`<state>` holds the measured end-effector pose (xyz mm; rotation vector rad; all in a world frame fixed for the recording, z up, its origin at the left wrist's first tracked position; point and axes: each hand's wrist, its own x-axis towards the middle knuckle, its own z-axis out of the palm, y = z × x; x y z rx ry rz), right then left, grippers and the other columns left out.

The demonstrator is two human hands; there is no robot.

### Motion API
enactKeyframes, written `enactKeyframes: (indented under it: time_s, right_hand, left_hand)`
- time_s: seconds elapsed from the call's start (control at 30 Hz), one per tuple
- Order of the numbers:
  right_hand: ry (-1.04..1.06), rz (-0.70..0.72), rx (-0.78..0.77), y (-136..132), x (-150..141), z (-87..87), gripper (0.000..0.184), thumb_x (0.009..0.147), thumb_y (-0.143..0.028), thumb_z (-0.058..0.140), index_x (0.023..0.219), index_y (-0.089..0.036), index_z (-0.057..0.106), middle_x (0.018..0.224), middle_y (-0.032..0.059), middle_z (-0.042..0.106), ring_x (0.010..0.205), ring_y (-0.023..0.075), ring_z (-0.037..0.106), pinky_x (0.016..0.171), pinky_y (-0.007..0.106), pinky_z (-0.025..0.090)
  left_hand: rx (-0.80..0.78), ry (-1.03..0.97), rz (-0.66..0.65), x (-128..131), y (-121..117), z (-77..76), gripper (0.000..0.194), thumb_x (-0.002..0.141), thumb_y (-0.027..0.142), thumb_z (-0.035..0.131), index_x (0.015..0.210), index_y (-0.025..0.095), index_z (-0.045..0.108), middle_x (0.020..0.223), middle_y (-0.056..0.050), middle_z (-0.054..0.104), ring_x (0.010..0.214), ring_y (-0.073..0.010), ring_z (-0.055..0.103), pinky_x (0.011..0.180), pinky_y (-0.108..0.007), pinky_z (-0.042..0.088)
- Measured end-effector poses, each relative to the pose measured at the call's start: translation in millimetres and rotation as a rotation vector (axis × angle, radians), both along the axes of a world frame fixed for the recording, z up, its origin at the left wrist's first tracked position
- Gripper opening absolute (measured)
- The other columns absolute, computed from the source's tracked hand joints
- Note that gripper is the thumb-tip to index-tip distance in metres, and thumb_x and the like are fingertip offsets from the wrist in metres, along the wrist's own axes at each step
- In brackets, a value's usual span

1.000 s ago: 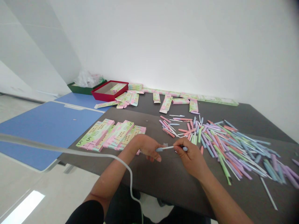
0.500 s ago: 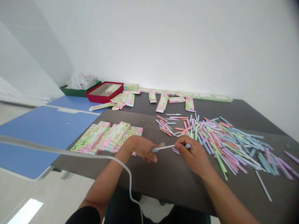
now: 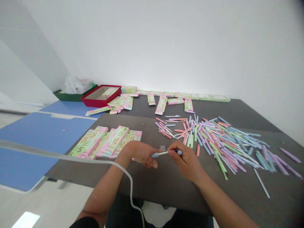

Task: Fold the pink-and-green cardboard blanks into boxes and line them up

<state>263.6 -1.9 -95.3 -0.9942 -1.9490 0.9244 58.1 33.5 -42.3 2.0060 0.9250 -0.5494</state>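
A white pen [image 3: 162, 153] with pale blue end parts spans the gap between my two hands, low over the dark table. My left hand [image 3: 142, 152] has its fingers closed around the pale blue part at one end. My right hand [image 3: 186, 162] pinches the other end with thumb and fingers, where a dark section and a pale blue piece [image 3: 180, 152] show. Behind the pen lies a small clear item [image 3: 162, 148], too small to name. To the right spreads a large pile of pastel pen parts [image 3: 220, 139] in purple, green, blue and coral, mixed with white sticks.
Several pink and green printed boxes [image 3: 106, 142] lie left of my hands. More boxes [image 3: 161, 104] line the wall side, near a red box [image 3: 101, 100] and a green tray [image 3: 71, 96] with a plastic bag. A white cable [image 3: 118, 166] crosses in front of my left forearm.
My right hand has come left toward my left hand, and less of the white pen shows between them. A coral pen part is uncovered beside my right hand. The view has shifted slightly.
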Motion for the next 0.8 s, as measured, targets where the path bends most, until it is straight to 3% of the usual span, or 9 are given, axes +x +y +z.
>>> enactKeyframes:
  time_s: [0.3,0.43,0.63,0.8]
  right_hand:
    - [-0.005,0.054,0.013,2.9,3.1,-2.7,0.019,0.093,-0.035,0.05,0.085,-0.019,0.057,0.066,-0.0023,0.054,0.061,0.0136,0.05,0.057,0.025,0.036]
    - [-0.016,0.0,0.026,3.0,0.3,-1.8,0.025,0.094,-0.036,0.049,0.077,-0.019,0.055,0.061,-0.0035,0.05,0.056,0.0127,0.047,0.054,0.025,0.033]
    - [-0.01,-0.066,-0.006,3.6,-0.5,-2.5,0.027,0.093,-0.037,0.049,0.073,-0.019,0.053,0.058,-0.0044,0.047,0.054,0.0122,0.044,0.052,0.024,0.031]
    - [0.041,0.055,-0.045,4.0,5.5,-4.8,0.022,0.093,-0.036,0.05,0.081,-0.019,0.057,0.062,-0.0035,0.05,0.057,0.0124,0.045,0.054,0.024,0.035]
  left_hand:
    - [0.016,0.006,-0.007,-1.3,-0.1,-0.3,0.056,0.089,0.034,0.062,0.139,0.019,0.044,0.091,-0.005,0.074,0.081,-0.0226,0.067,0.07,-0.026,0.049]
    - [0.029,0.022,0.005,-0.4,-0.7,-0.4,0.061,0.088,0.034,0.062,0.143,0.02,0.04,0.089,-0.006,0.075,0.081,-0.0233,0.067,0.068,-0.027,0.048]
    - [0.027,0.028,0.031,1.7,-1.7,0.2,0.053,0.088,0.032,0.062,0.137,0.021,0.047,0.089,-0.004,0.075,0.078,-0.0212,0.068,0.065,-0.025,0.048]
    - [0.01,0.016,0.032,1.9,-1.8,-1.2,0.054,0.087,0.031,0.063,0.137,0.021,0.047,0.088,-0.003,0.075,0.077,-0.0207,0.068,0.064,-0.025,0.048]
